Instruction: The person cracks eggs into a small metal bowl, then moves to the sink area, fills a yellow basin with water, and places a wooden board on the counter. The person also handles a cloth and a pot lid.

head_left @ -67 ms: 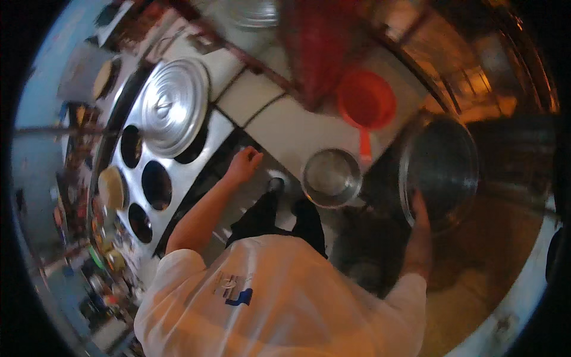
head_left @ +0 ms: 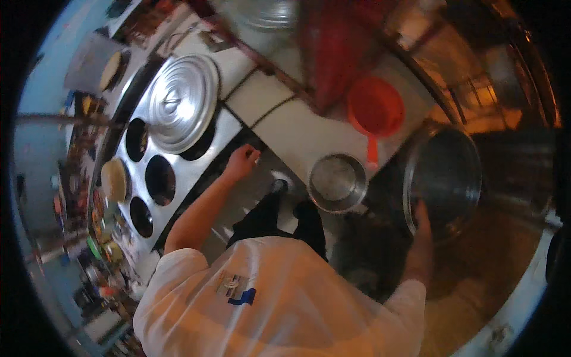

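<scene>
On the right, my right hand (head_left: 422, 221) grips the near rim of a large round metal basin (head_left: 447, 172), one digit lying over its inner side and the rest hidden beneath. My left hand (head_left: 241, 162) is raised in front of me over the dark gap beside the metal counter, its fingers curled together. Whether it holds anything small I cannot make out. Between my hands, a smaller round metal pan (head_left: 337, 181) sits near the edge of the pale tiled surface. Beyond it lies a red plastic dipper (head_left: 375, 107), its handle pointing toward me.
At left, a metal counter (head_left: 199, 160) has several round openings, and a large ridged metal lid (head_left: 183, 104) covers part of it. A round beige-topped thing (head_left: 114, 179) stands at its left edge. A dark red bar (head_left: 262, 62) crosses behind the tiled surface (head_left: 285, 134).
The scene has shifted slightly rightward in view. My right hand still grips the basin, and my left hand stays curled in nearly the same place.
</scene>
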A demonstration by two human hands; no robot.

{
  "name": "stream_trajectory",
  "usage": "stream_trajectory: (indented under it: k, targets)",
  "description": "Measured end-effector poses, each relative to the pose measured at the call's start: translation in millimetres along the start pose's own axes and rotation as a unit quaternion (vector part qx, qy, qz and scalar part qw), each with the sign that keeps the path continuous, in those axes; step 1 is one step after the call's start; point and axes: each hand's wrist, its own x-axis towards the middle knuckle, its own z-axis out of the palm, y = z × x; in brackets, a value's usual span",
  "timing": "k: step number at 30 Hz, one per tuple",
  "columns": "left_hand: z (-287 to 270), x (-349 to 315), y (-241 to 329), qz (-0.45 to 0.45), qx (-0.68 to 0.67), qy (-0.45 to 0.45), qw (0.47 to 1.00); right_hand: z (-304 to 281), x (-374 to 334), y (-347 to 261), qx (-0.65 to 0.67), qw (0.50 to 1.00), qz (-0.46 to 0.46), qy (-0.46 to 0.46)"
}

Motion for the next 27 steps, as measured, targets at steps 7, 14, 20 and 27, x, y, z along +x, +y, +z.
stream_trajectory:
  k: [7, 14, 20, 27]
  targets:
    - [-189.1, 102.3, -157.1, -0.046, -0.155, 0.289, 0.944, -47.9, -30.8, -43.8, 0.01, 0.987, 0.153, 0.046]
    - [-301.0, 205.0, -251.9, 0.015, 0.486, 0.33, 0.809, -79.8, -125.4, -110.9, 0.094, 0.972, 0.047, 0.211]
    - [-319.8, 249.3, -309.2, 0.048, 0.433, 0.315, 0.843, -70.7, -180.4, -222.2, 0.162, 0.948, 0.121, 0.247]
    - [-339.0, 231.7, -269.2, -0.028, -0.09, 0.153, 0.984, -25.2, -181.6, -398.2, 0.175, 0.955, -0.082, 0.225]
